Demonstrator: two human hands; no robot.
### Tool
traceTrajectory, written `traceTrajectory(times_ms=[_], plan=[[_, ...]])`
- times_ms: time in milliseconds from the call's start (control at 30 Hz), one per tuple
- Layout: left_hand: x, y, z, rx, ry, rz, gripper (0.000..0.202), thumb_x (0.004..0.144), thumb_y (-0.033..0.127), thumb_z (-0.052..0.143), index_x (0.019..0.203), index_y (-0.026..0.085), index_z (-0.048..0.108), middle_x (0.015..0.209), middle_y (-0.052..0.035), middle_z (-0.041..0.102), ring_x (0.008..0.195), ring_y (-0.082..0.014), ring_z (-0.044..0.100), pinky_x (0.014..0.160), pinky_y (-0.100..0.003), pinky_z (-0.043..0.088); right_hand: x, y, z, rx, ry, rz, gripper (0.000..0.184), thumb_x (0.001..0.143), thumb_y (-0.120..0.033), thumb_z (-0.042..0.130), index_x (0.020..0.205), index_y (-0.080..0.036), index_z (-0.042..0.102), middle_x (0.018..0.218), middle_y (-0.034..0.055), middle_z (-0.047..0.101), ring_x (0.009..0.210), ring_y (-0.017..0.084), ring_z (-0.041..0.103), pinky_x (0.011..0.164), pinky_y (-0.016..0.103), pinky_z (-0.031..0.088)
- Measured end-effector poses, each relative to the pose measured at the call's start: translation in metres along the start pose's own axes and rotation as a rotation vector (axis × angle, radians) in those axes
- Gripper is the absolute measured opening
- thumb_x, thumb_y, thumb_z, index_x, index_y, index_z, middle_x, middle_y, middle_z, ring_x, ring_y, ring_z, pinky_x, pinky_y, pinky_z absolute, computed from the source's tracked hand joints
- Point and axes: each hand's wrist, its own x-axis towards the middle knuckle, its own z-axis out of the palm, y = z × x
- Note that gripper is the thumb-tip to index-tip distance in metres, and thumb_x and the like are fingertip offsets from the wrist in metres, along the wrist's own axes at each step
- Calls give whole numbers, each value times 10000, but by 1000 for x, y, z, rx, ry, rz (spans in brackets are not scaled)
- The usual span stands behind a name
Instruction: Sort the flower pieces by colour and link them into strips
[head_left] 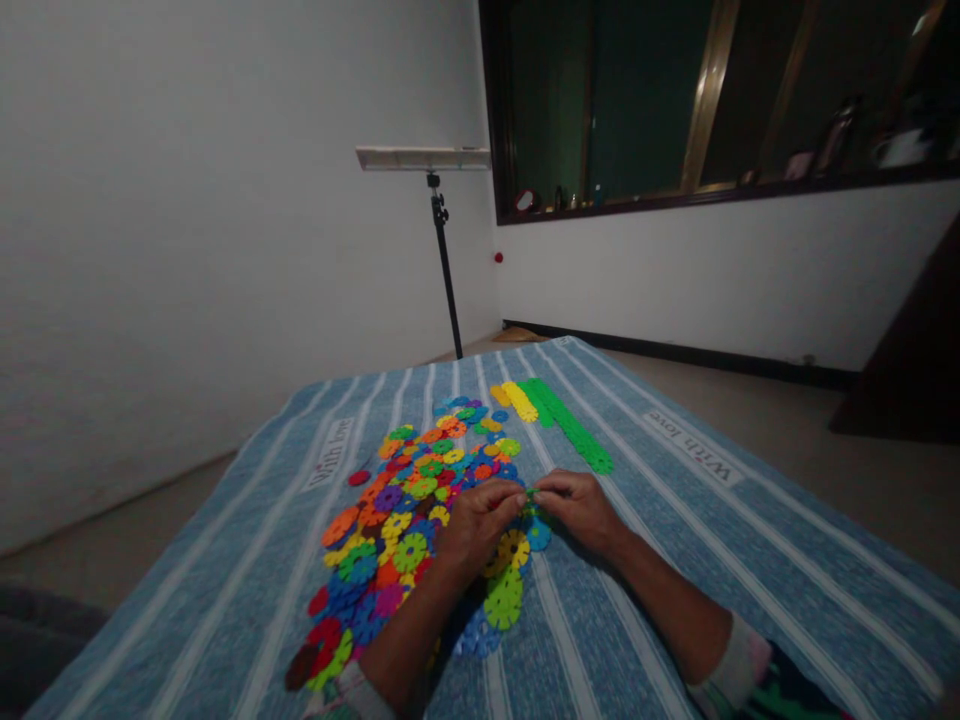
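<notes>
My left hand (474, 522) and my right hand (579, 508) meet over the blue striped cloth (675, 560), fingers pinched together on a small green disc piece (531, 496) between them. Under and left of my hands lies a heap of several coloured plastic interlocking discs (405, 500). A long joined row of green discs (571, 428) with a shorter yellow row (519, 400) beside it lies beyond my hands.
A black tripod stand (447, 280) carrying a white bar (421, 158) stands at the wall corner. A dark window (712, 90) with a sill of small items runs along the right wall. A lone red disc (358, 478) lies left of the heap.
</notes>
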Motion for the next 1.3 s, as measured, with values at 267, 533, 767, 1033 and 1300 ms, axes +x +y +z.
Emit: traceTrajectory(times_ms=[267,533,767,1033,1300], plan=[[1,-2,-6,63,93,-33,223,787,342,566,747,191,726,739,-33,723,726,-188,654,722,-307,505,9,38,-91,-533,158,98,301,830,-281,457,788,-187,739,850,66,720,839,199,642,792,306,466],[2,-6,-10,47,134,-84,214,760,344,577,726,189,720,712,-23,711,714,-179,651,702,-294,501,5,55,-111,-797,16,167,305,868,-242,434,841,-218,737,892,52,722,886,196,640,804,274,446],[1,-5,-11,34,136,-108,191,762,313,575,716,189,713,696,-21,704,698,-172,641,679,-285,497,2,56,-104,-923,32,213,321,890,-251,430,982,-254,738,1038,42,732,983,202,653,841,275,458],[-5,-7,-11,96,120,-93,198,767,225,544,653,164,694,673,-16,679,698,-152,618,696,-260,475,-8,88,-113,-961,34,203,394,822,-369,505,1126,-210,700,1104,72,717,970,263,666,792,339,500],[10,-29,-59,374,204,-195,229,786,240,520,767,145,728,687,-4,686,672,-144,630,625,-233,480,-10,94,-116,-928,2,220,441,792,-440,510,1125,-220,695,1066,71,725,889,269,679,705,350,507]])
